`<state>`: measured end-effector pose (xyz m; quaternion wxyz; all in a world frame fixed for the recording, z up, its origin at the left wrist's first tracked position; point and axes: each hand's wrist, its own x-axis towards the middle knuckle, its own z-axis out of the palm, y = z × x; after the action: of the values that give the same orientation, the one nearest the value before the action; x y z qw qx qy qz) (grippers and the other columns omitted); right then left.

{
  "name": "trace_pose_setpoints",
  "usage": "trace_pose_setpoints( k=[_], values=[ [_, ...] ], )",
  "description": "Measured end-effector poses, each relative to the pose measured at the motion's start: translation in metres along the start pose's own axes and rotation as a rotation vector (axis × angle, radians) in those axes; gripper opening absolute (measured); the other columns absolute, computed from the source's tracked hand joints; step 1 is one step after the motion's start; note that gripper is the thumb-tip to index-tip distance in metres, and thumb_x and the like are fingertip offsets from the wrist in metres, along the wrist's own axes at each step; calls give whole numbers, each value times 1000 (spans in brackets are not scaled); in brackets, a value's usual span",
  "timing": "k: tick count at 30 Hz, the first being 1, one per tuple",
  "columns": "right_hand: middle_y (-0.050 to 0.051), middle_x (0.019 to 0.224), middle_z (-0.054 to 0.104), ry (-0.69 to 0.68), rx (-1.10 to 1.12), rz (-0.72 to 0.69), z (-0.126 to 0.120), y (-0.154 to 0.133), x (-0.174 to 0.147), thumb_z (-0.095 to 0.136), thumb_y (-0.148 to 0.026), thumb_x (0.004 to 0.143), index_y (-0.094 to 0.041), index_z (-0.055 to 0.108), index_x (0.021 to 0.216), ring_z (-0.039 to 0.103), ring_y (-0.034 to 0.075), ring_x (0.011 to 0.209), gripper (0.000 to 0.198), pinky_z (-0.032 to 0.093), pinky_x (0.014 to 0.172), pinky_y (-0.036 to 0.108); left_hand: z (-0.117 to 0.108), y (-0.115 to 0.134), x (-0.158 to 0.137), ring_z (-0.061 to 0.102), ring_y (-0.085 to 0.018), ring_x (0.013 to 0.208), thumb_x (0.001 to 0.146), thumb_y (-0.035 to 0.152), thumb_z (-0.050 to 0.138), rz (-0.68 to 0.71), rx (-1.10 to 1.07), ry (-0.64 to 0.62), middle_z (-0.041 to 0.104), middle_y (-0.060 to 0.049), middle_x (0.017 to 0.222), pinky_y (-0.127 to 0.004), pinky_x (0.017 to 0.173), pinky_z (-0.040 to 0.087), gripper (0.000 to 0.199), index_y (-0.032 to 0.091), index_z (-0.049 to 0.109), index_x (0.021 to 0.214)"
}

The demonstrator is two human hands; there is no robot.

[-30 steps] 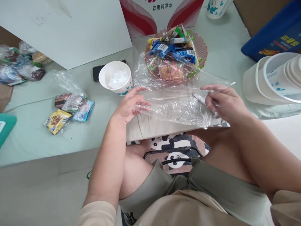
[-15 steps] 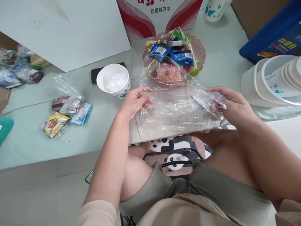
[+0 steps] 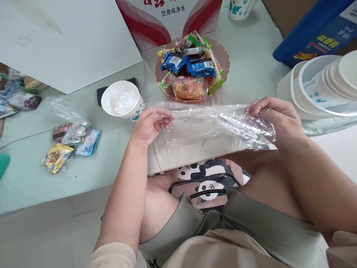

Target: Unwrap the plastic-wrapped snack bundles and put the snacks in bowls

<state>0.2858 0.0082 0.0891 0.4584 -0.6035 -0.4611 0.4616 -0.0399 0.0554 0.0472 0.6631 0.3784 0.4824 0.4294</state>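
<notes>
A clear plastic bag [image 3: 203, 119] is stretched sideways over the table's front edge, between my two hands. My left hand [image 3: 152, 124] pinches its left end, beside a paper cup [image 3: 106, 106] with crumpled clear plastic inside. At the other end my right hand [image 3: 276, 113] is closed on the gathered plastic. Just beyond the bag stands a pinkish ribbed bowl [image 3: 223, 56] heaped with wrapped snacks, among them blue packets [image 3: 201, 68] and a packaged pastry [image 3: 189, 88].
On the left lies a clear bag of snack packets [image 3: 80, 136]. A phone [image 3: 99, 96] is partly behind the cup. Nested white containers with paper cups [image 3: 290, 85] stand right, near a blue package [image 3: 309, 41]. White [image 3: 69, 41] and red-white boxes [image 3: 192, 18] stand behind.
The plastic has been lifted off the bowl's front and pulled taut between my hands. My left hand has shifted slightly left, and the view has turned a little.
</notes>
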Motion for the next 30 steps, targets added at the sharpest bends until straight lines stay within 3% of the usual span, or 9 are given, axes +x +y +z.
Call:
trace_pose_setpoints(
  k=[5, 9, 12, 17, 19, 23, 25, 26, 30],
  values=[
    [8, 76, 69, -32, 22, 33, -3, 1, 3, 55, -26, 53, -19, 71, 61, 59, 17, 68, 19, 38, 57, 31, 3, -2, 6, 72, -17, 69, 92, 54, 54, -5, 30, 72, 74, -8, 76, -27, 62, 59, 45, 17, 73, 73],
    [6, 71, 65, -56, 161, 130, 1, 2, 6, 63, -32, 58, -20, 70, 77, 59, 17, 61, 24, 43, 56, 32, 4, -3, 4, 70, -15, 72, 70, 35, 81, 70, 68, 98, 69, -2, 76, -23, 61, 57, 21, 19, 70, 75],
    [-1, 67, 59, 12, 128, 125, 7, 1, 6, 73, -22, 62, -23, 66, 93, 56, 14, 58, 32, 41, 52, 27, 4, -2, 0, 71, -14, 75, 57, 21, 86, 88, 107, 63, 70, -1, 97, -22, 59, 56, 37, 21, 70, 90],
    [-3, 83, 59, 162, 76, 113, 12, 6, 12, 62, -6, 56, -23, 64, 99, 53, 9, 56, 47, 40, 51, 26, 5, 1, -4, 69, -10, 69, 57, 16, 82, 115, 131, 72, 63, -4, 135, -17, 43, 40, 54, 26, 68, 109],
    [-1, 89, 57, 283, 113, 49, 10, 10, 17, 55, -4, 52, -22, 63, 96, 56, 10, 63, 49, 39, 52, 25, 4, 3, -5, 72, -12, 74, 55, 13, 80, 121, 92, 55, 61, -4, 139, -16, 40, 34, 60, 28, 69, 112],
    [3, 90, 56, 533, 71, -376, 8, 10, 20, 50, -10, 56, -23, 56, 87, 64, 16, 87, 34, 47, 70, 28, 2, 9, -9, 72, -12, 73, 52, 12, 79, 85, 22, -30, 59, -4, 144, -16, 36, 22, 66, 31, 71, 115],
    [3, 83, 58, 450, 43, -483, 12, 3, 16, 53, -17, 67, -25, 54, 85, 66, 18, 87, 20, 51, 79, 35, 2, 10, -12, 70, -11, 69, 52, 14, 79, 49, -4, -96, 59, -4, 146, -16, 35, 19, 67, 31, 72, 116],
    [3, 81, 61, 327, 59, -463, 17, 0, 12, 55, -21, 72, -26, 56, 86, 67, 19, 85, 14, 53, 82, 37, 2, 11, -15, 68, -10, 66, 51, 14, 79, 27, -9, -130, 59, -5, 147, -16, 35, 19, 68, 31, 72, 117],
    [3, 101, 74, -396, 119, -158, 48, -4, -5, 79, -33, 71, -27, 66, 102, 72, 20, 96, 34, 60, 86, 36, 4, 12, -24, 66, -12, 61, 47, 16, 77, -75, 40, -242, 61, -10, 146, -18, 36, 20, 75, 29, 71, 120]
  ],
)
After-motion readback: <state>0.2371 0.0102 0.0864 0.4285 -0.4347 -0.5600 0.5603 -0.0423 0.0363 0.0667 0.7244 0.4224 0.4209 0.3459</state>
